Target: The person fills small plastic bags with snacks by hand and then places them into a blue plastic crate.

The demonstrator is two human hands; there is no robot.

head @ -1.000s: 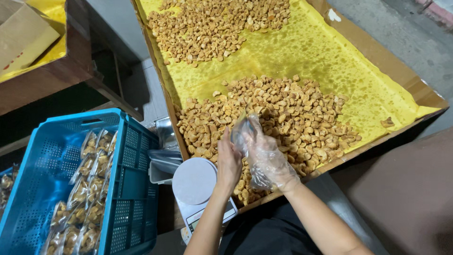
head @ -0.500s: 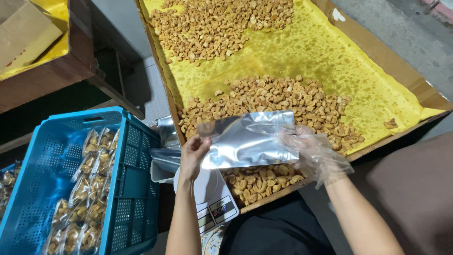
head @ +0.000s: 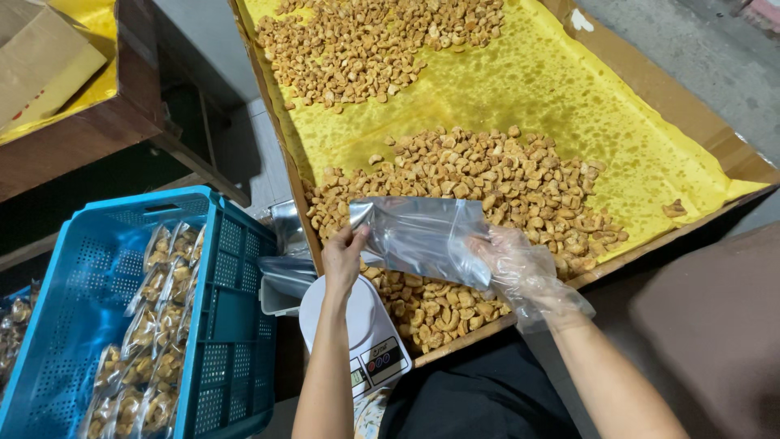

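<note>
My left hand [head: 345, 254] pinches the left corner of a clear plastic bag [head: 422, 237] held flat over a pile of golden-brown snack pieces [head: 479, 175]. My right hand [head: 513, 262], inside a loose clear plastic glove, grips the bag's right end. The snacks lie on yellow paper in a big cardboard tray [head: 735, 146]. Below my left wrist sits a small white kitchen scale [head: 357, 329].
A second heap of snacks [head: 370, 41] lies at the tray's far end. At the left stands a blue plastic crate [head: 236, 325] with several filled bags [head: 154, 317]. A stack of empty bags [head: 284, 272] rests between crate and tray. A wooden table [head: 73, 130] is at upper left.
A second ago both hands were bunched together around a crumpled bag; since then they have moved apart and the bag is stretched flat between them.
</note>
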